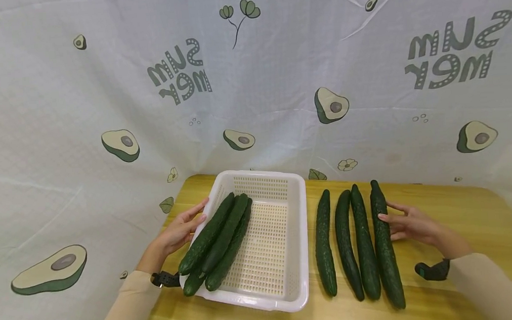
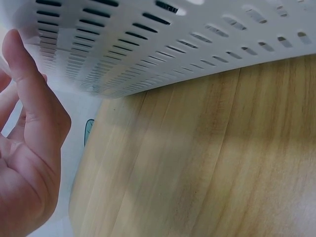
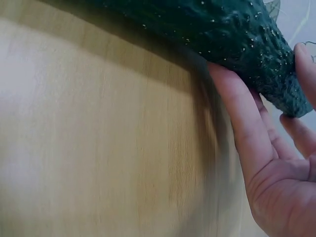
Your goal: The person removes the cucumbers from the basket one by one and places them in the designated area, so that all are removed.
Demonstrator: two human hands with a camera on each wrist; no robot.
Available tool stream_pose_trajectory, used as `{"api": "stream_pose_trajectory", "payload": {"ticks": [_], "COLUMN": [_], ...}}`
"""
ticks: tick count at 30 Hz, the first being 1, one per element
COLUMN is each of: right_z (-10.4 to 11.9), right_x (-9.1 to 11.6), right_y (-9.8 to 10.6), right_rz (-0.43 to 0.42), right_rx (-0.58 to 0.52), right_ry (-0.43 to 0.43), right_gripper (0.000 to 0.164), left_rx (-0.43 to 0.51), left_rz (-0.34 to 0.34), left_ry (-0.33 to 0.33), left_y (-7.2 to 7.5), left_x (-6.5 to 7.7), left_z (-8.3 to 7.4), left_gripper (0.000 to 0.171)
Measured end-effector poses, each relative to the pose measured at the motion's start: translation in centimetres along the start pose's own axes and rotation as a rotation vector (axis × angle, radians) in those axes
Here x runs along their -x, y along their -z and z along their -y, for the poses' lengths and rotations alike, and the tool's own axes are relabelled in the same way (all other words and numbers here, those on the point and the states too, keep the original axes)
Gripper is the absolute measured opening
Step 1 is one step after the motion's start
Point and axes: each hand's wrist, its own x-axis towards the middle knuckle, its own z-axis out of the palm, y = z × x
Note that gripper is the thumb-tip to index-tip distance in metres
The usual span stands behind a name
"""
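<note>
A white plastic basket with slotted walls stands on the table. Several dark green cucumbers lie slanted together along its left side, their near ends over the rim. My left hand is at the basket's left rim, its fingers touching the outside; part of the hand lies outside the left wrist view. To the right of the basket, several more cucumbers lie side by side. The rightmost cucumber is in my right hand, thumb on top and fingers against its right side. The right wrist view shows those fingers under the bumpy skin.
The wooden table ends at the back against a pale curtain printed with avocados and lettering. Three other cucumbers, the nearest to the basket being a shorter cucumber, lie between the basket and the held one.
</note>
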Motion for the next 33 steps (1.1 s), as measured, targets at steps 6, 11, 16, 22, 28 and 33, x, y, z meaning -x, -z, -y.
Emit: {"api": "stream_pose_trajectory", "payload": {"ticks": [6,11,16,22,28,33], "right_z": [-0.5,-0.6,-0.4,0.0,0.4,0.5], "right_x": [-0.3,-0.5,-0.5,-0.5,-0.5,-0.4], "right_y": [0.1,0.0,-0.1,-0.1,0.0,0.0], "right_rz": [0.018,0.005,0.006,0.049,0.063,0.041], "right_rx": [0.005,-0.012,-0.025,0.003,0.032,0.037], "right_ry": [-0.007,-0.026,-0.036,-0.013,-0.01,-0.026], "right_gripper": [0.086,0.087,0.088,0.08,0.079,0.077], "left_rx": [0.007,0.009,0.017,0.005,0.005,0.013], "left_rz": [0.0,0.013,0.032,0.026,0.016,0.02], "left_ry": [0.003,-0.01,-0.026,-0.029,-0.023,-0.017], "left_y": [0.1,0.2,0.2,0.2,0.2,0.1], "left_x": [-0.1,-0.1,-0.1,-0.1,-0.1,-0.1], "left_z": [0.2,0.4,0.4,0.2,0.1,0.3], "left_gripper": [0.059,0.06,0.06,0.06,0.06,0.059]}}
